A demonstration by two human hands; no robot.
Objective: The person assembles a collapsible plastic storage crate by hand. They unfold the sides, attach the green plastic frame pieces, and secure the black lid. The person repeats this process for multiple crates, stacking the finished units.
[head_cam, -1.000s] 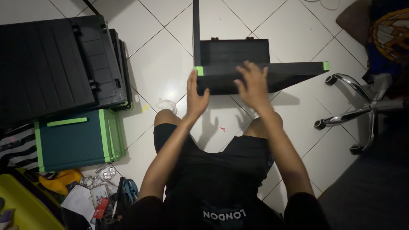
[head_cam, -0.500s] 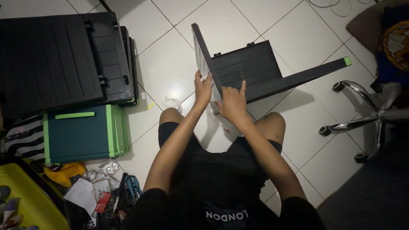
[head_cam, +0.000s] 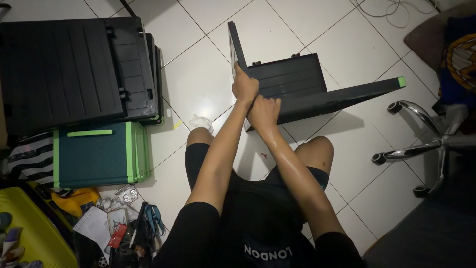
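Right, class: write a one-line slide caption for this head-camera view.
Seated on a white tiled floor, a person grips joined dark plastic panels with left hand and right hand.

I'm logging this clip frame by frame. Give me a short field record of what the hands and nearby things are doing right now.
left hand: grips the corner where two dark panels meet
right hand: fist on the lower edge of the dark plastic panel assembly
assembly: on white tile floor, one long panel with a green tip
left of person: stacked dark panels, green-trimmed teal panels
right: chair base
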